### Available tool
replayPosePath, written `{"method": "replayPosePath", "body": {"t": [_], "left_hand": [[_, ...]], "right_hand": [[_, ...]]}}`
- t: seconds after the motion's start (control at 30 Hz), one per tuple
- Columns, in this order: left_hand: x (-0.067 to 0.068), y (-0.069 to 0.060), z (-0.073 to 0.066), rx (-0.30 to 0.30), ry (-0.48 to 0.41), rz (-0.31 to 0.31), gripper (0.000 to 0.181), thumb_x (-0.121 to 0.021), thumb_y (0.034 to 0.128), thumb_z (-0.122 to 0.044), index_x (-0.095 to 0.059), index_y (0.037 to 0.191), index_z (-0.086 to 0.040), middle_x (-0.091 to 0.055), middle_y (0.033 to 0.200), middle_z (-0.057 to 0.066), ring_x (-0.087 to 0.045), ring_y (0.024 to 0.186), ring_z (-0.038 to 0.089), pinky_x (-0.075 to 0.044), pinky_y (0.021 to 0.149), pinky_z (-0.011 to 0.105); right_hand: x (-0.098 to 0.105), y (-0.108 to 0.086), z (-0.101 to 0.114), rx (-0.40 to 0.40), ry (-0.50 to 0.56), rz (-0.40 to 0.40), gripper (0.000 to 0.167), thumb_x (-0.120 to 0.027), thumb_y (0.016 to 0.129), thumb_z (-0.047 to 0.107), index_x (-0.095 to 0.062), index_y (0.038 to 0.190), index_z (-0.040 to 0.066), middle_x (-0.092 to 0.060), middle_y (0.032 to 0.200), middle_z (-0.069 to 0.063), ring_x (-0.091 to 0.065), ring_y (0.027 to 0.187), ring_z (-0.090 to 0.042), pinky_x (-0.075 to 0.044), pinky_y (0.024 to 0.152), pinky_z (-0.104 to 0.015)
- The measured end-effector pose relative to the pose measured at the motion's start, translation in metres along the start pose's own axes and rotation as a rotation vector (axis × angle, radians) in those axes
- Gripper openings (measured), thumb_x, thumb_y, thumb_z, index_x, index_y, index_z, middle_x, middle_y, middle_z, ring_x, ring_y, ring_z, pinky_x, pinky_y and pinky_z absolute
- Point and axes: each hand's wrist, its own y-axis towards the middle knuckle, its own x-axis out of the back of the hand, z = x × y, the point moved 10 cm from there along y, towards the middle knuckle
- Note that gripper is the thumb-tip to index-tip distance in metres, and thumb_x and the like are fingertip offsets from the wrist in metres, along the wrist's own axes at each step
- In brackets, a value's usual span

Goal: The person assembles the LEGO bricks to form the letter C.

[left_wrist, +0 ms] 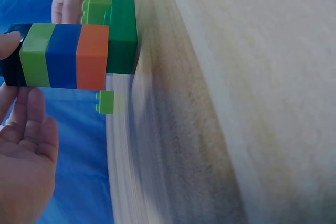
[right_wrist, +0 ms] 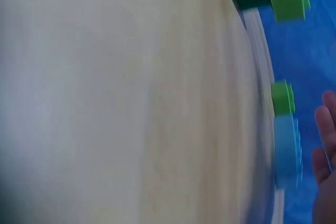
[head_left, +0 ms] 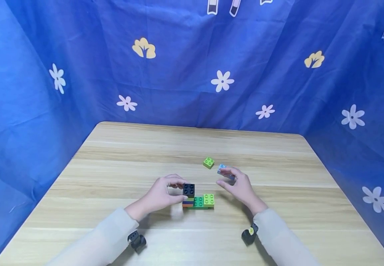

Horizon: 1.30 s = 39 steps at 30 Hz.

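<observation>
My left hand point(head_left: 160, 194) pinches a black toy brick point(head_left: 189, 189) between thumb and fingers. That brick tops a column of lime, blue point(left_wrist: 62, 56) and orange point(left_wrist: 92, 56) bricks. The column stands on one end of a long green brick point(left_wrist: 122, 35); a lime brick point(head_left: 209, 200) sits on its other end. Beyond this build, my right hand point(head_left: 240, 186) hovers over a light blue brick point(right_wrist: 285, 150), its fingers loosely bent. In the right wrist view the hand appears apart from the blue brick.
A loose lime brick point(head_left: 208, 162) lies on the wooden table point(head_left: 138, 144), just left of the light blue one. A blue patterned curtain point(head_left: 178, 81) surrounds the table at the back and both sides.
</observation>
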Motion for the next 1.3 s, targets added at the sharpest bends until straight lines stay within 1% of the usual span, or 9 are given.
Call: {"method": "replayPosePath", "body": {"t": [0.13,0.33,0.47,0.7,0.83,0.93,1.03,1.17,1.3], "left_hand": [[0.000,0.000,0.000,-0.002,-0.006,0.002,0.039,-0.081,0.0725,-0.008,-0.068,0.109,-0.004,-0.064,0.099,-0.004,-0.060,0.091,0.028,-0.049,0.086,0.043],[0.000,0.000,-0.002,-0.016,-0.012,0.004,0.038,-0.080,0.0726,-0.006,-0.068,0.108,-0.004,-0.064,0.098,-0.003,-0.060,0.091,0.028,-0.048,0.086,0.046],[0.000,0.000,-0.001,-0.011,-0.006,0.005,0.038,-0.080,0.0726,-0.006,-0.068,0.108,-0.004,-0.064,0.098,-0.003,-0.060,0.091,0.028,-0.048,0.085,0.046],[0.000,-0.001,-0.001,-0.004,-0.005,0.006,0.038,-0.080,0.0724,-0.005,-0.068,0.109,-0.004,-0.064,0.099,-0.003,-0.060,0.091,0.027,-0.049,0.086,0.044],[0.000,0.000,-0.001,-0.001,-0.018,0.008,0.038,-0.080,0.0725,-0.004,-0.068,0.109,-0.004,-0.064,0.099,-0.002,-0.060,0.091,0.028,-0.048,0.087,0.045],[0.000,0.000,-0.001,0.005,-0.024,0.013,0.038,-0.080,0.0725,-0.005,-0.068,0.109,-0.005,-0.065,0.099,-0.002,-0.060,0.091,0.029,-0.048,0.087,0.047],[0.000,0.000,-0.001,0.010,-0.024,0.016,0.038,-0.080,0.0728,-0.006,-0.068,0.109,-0.005,-0.065,0.099,-0.003,-0.060,0.091,0.028,-0.047,0.087,0.048],[-0.001,0.000,-0.001,0.007,-0.025,0.018,0.038,-0.080,0.0732,-0.006,-0.068,0.110,-0.005,-0.065,0.100,-0.002,-0.060,0.091,0.027,-0.048,0.087,0.048],[0.000,0.000,-0.001,-0.005,-0.033,0.015,0.038,-0.079,0.0730,-0.004,-0.068,0.110,-0.004,-0.064,0.099,-0.002,-0.060,0.091,0.029,-0.048,0.086,0.048]], "right_hand": [[0.015,0.003,-0.014,-0.038,-0.092,-0.053,0.046,-0.082,0.075,0.020,-0.065,0.116,0.010,-0.064,0.111,-0.005,-0.060,0.101,-0.024,-0.049,0.088,-0.044],[0.024,0.008,-0.032,-0.115,-0.166,-0.074,0.053,-0.085,0.071,0.019,-0.064,0.119,0.010,-0.062,0.112,-0.009,-0.057,0.101,-0.027,-0.044,0.091,-0.047],[0.022,0.011,-0.042,-0.170,-0.174,-0.052,0.058,-0.085,0.070,0.019,-0.061,0.122,0.008,-0.060,0.116,-0.011,-0.055,0.101,-0.027,-0.043,0.092,-0.044],[0.016,0.013,-0.054,-0.223,-0.193,-0.008,0.059,-0.083,0.074,0.020,-0.058,0.126,0.006,-0.057,0.123,-0.015,-0.054,0.112,-0.030,-0.040,0.100,-0.043],[0.014,0.013,-0.057,-0.238,-0.218,0.005,0.054,-0.081,0.076,0.020,-0.059,0.124,0.005,-0.057,0.122,-0.016,-0.054,0.111,-0.031,-0.041,0.099,-0.043],[0.013,0.014,-0.057,-0.237,-0.249,0.012,0.050,-0.080,0.077,0.020,-0.061,0.121,0.004,-0.058,0.120,-0.016,-0.055,0.108,-0.031,-0.041,0.098,-0.044],[0.012,0.013,-0.056,-0.233,-0.255,0.012,0.047,-0.079,0.078,0.020,-0.063,0.118,0.003,-0.059,0.120,-0.016,-0.056,0.107,-0.030,-0.042,0.097,-0.044],[0.014,0.010,-0.049,-0.237,-0.220,-0.009,0.045,-0.080,0.077,0.020,-0.064,0.117,0.005,-0.060,0.118,-0.014,-0.058,0.103,-0.028,-0.045,0.092,-0.043],[0.015,0.009,-0.033,-0.214,-0.157,-0.031,0.045,-0.081,0.076,0.019,-0.065,0.116,0.007,-0.061,0.112,-0.010,-0.060,0.096,-0.025,-0.051,0.085,-0.040]]}}
